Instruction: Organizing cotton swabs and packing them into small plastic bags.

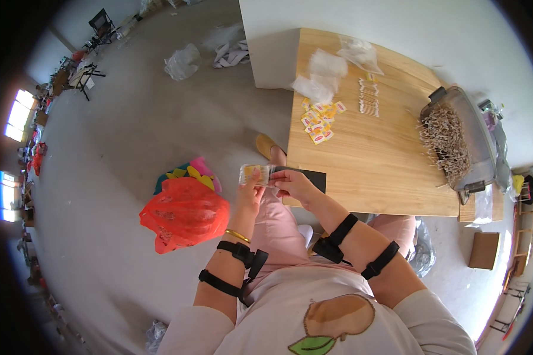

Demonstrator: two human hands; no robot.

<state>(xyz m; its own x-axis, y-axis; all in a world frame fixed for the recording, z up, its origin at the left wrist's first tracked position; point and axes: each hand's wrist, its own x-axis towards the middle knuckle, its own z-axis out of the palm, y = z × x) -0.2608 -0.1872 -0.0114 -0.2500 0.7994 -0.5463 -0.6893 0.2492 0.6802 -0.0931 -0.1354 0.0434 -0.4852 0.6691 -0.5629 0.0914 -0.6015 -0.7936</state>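
Over my lap, near the table's left front corner, a small clear plastic bag [265,171] holds a yellow card and what look like cotton swabs. My left hand [251,192] grips it, thumb across its front. At the bag's right end, the fingers of my right hand [295,186] are pinched together on the plastic. A flat black object [314,179] lies at the table edge just beyond my right hand. Farther back on the wooden table [379,160] are a pile of yellow and white cards [321,122] and rows of cotton swabs [369,98].
Clear plastic bags [321,74] lie at the table's far left. To the right, a clear tub [484,131] stands tipped with a heap of cotton swabs [446,142] at its mouth. A red plastic bag [186,214] sits on the floor at left, a cardboard box [484,250] at right.
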